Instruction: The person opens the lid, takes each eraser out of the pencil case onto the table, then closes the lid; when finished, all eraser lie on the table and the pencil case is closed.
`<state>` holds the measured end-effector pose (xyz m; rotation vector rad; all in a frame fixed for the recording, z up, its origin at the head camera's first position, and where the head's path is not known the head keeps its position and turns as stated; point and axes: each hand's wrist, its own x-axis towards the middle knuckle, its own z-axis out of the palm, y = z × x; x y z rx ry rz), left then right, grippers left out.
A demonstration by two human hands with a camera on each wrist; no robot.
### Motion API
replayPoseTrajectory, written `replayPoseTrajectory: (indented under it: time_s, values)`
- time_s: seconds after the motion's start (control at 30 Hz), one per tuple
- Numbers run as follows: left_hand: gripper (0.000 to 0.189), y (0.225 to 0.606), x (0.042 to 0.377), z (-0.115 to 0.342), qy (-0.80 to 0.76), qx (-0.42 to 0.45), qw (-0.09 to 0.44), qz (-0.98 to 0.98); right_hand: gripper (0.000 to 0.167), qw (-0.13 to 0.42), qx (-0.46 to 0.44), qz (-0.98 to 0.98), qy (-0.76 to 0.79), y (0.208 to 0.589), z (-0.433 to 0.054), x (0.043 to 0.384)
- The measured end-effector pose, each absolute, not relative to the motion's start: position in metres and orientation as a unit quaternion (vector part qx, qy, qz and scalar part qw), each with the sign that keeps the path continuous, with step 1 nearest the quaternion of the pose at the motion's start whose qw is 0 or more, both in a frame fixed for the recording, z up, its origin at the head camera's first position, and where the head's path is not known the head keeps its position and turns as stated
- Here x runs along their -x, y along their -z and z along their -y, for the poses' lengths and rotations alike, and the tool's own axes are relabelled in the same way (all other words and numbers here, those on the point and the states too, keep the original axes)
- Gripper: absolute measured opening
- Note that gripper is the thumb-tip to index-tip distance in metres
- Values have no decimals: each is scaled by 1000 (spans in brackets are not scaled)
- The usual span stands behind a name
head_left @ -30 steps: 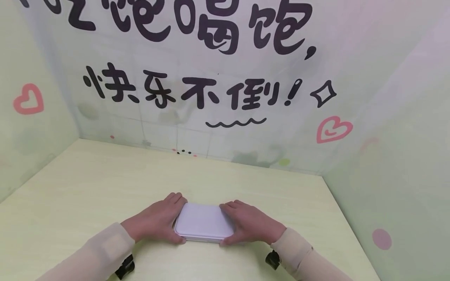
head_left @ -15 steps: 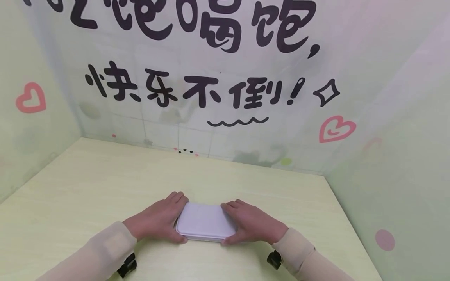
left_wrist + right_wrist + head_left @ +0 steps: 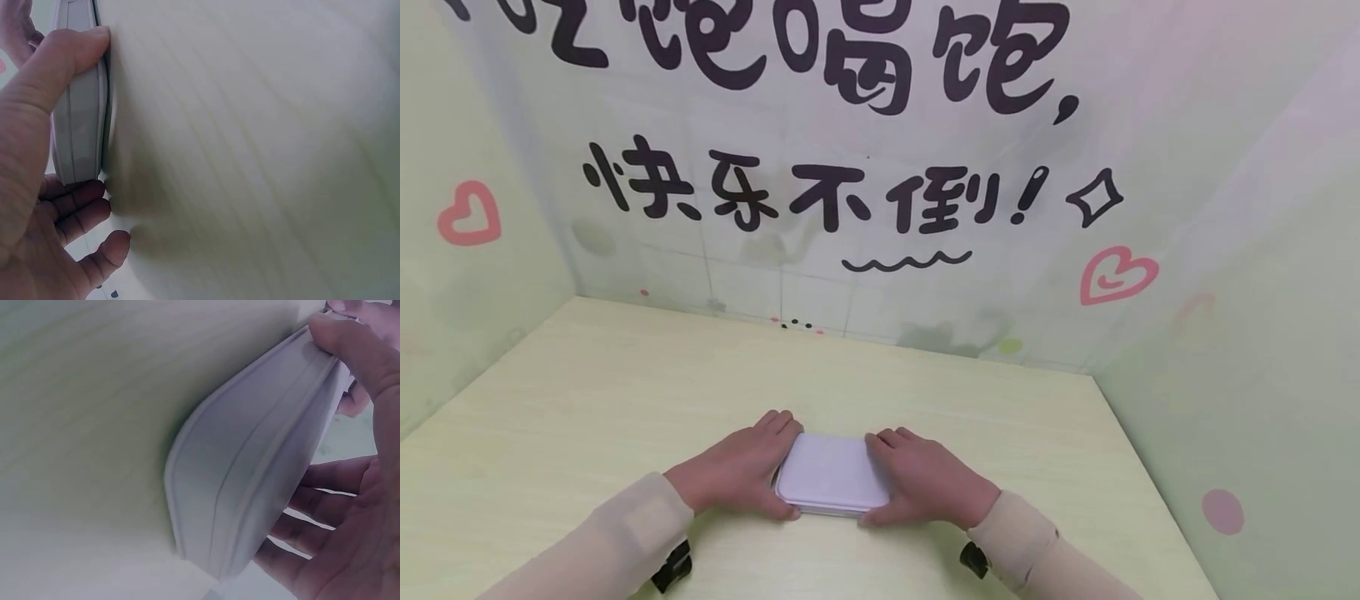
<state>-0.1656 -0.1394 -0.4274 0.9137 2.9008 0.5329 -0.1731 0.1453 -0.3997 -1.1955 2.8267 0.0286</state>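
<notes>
A flat, pale lavender case [image 3: 833, 471] with rounded corners lies on the table in the head view. A thin seam runs around its side wall, seen on the case [image 3: 215, 469] in the right wrist view. My left hand [image 3: 741, 467] grips its left end, thumb at the front edge and fingers toward the back. At the opposite end my right hand [image 3: 925, 479] holds it, thumb along the front edge and fingers over the far top corner. In the left wrist view, the left hand's thumb [image 3: 69, 56] presses the case's side [image 3: 84, 125]. The inside of the case is hidden.
The pale wood-grain table [image 3: 647, 367] meets a printed back wall [image 3: 820, 275] with large black characters. Side walls stand to the left [image 3: 467, 300] and right [image 3: 1240, 400]. Dark wrist straps [image 3: 672, 567] show below the sleeves.
Over the last half second my right hand has shifted slightly left, further over the case's right end. My left hand and the case stay about where they were.
</notes>
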Motion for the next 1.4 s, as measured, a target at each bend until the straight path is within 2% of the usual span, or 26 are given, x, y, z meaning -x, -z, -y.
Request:
replayPoseTrajectory:
  time_s: [0.33, 1.1, 1.33, 1.4]
  values:
    - [80, 428, 166, 140, -180, -300, 28, -936, 95, 47, 400, -915, 9, 403, -150, 184]
    - [83, 432, 168, 143, -194, -298, 34, -934, 95, 66, 419, -905, 18, 400, -149, 189]
    - [81, 431, 170, 142, -200, -320, 25, -926, 82, 95, 414, -902, 72, 393, -155, 190]
    - [80, 430, 172, 142, -197, -324, 22, -925, 82, 105, 413, -901, 79, 390, -155, 190]
